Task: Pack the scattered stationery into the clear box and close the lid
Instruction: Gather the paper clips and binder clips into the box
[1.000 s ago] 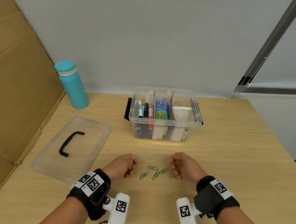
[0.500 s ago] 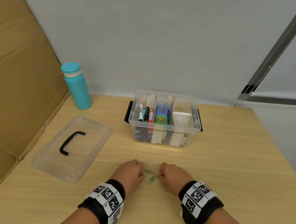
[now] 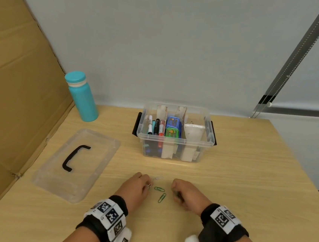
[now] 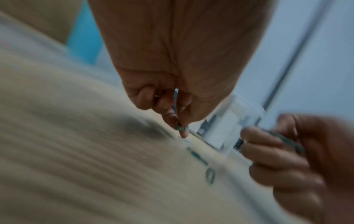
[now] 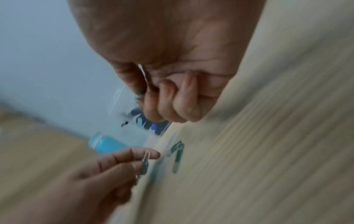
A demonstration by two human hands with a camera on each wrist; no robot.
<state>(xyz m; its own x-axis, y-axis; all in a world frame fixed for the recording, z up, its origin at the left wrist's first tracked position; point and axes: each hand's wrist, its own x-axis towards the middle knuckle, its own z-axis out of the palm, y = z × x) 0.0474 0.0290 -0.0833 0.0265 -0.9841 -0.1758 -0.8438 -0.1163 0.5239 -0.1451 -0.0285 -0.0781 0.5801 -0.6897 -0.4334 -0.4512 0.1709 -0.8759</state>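
Observation:
The clear box (image 3: 174,140) stands open at the table's back with markers, a blue case and white dividers inside. Its clear lid (image 3: 95,165) with a black handle lies flat to the left. Two green paper clips (image 3: 159,189) and a pale one (image 3: 158,178) lie on the table between my hands. My left hand (image 3: 138,187) pinches paper clips (image 4: 180,127) at its fingertips. My right hand (image 3: 182,194) is curled around green paper clips (image 4: 287,141), partly hidden in the fist.
A teal bottle (image 3: 82,97) stands at the back left beside a cardboard wall (image 3: 15,96). The wooden table (image 3: 247,179) ends at the right, with a grey wall behind.
Both hands moved in over the scattered clips. Fewer clips lie on the table now: my left hand has picked up clips at the left, my right one at the right.

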